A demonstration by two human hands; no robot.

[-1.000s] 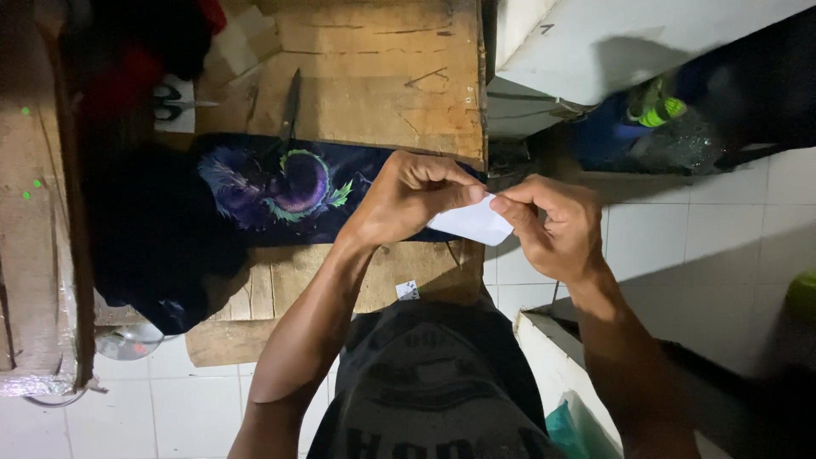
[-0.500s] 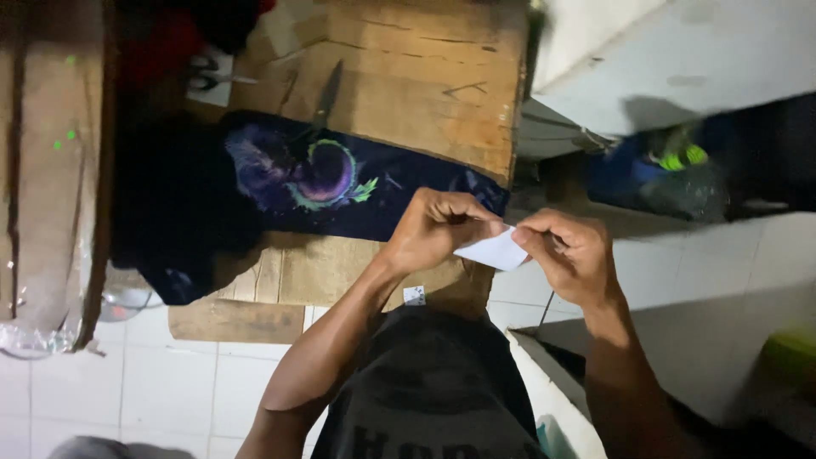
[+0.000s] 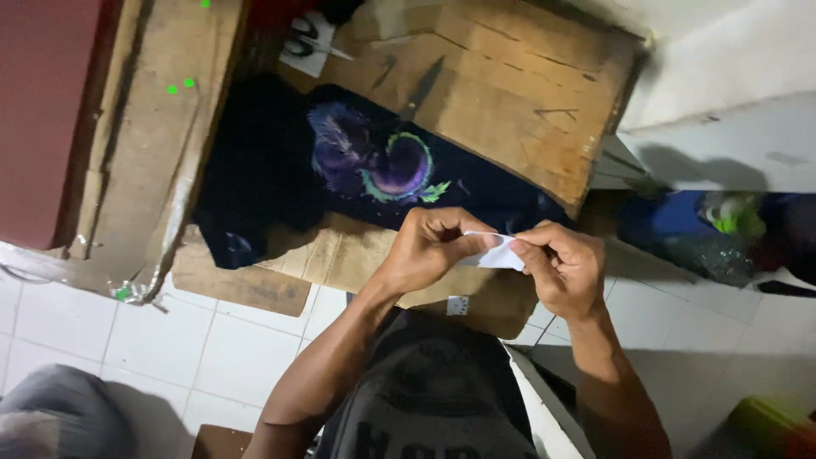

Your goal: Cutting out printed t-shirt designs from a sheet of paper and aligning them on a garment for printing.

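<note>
Paper: a small white folded paper slip [image 3: 495,254], flat and creased, pinched between the fingertips of both hands.
Left hand [image 3: 429,248]: fingers curled, thumb and forefinger gripping the slip's left edge; forearm angles up from the lower left.
Right hand [image 3: 568,265]: fingers bent inward, clamping the slip's right edge; wrist cocked.
Beyond the fingers: a dark blue cloth with a purple and green print [image 3: 374,166] lies on a worn brown wooden board [image 3: 510,85].
Farther off: scissors [image 3: 316,42] rest at the board's far edge.
</note>
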